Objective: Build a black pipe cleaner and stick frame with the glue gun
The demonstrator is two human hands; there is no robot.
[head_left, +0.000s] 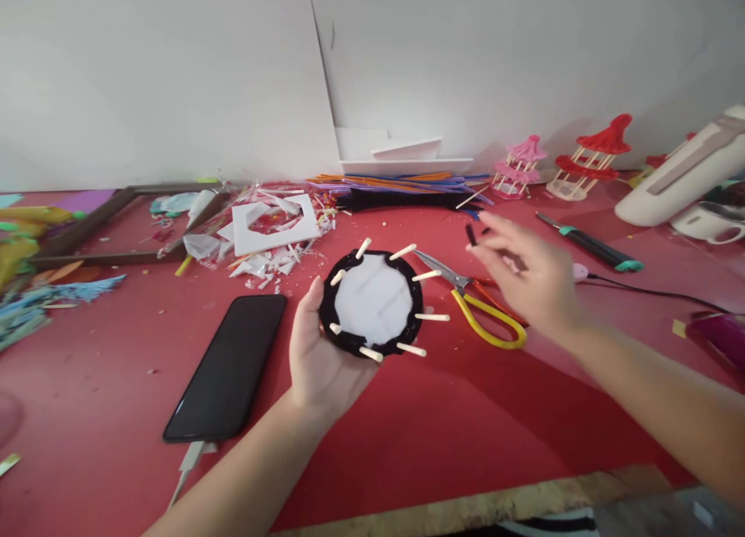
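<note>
My left hand [326, 366] holds a round white disc [372, 298] from below and along its left edge. A fuzzy black rim, which looks like pipe cleaner, runs around the disc, and several short pale sticks stand up from that rim. To the right, my right hand [527, 269] is raised above the table and pinches a short black piece of pipe cleaner [471, 235] between thumb and fingertips. Between the hands lie scissors [489, 320] with yellow and red handles, their blades pointing toward the disc.
A black phone [226, 370] with a cable lies at left. White foam scraps [273, 226] and pipe cleaners [401, 186] are at the back. A pink model [520, 167], a red model [594, 157], a cutter knife [599, 246] and a white bottle [680, 164] are at right.
</note>
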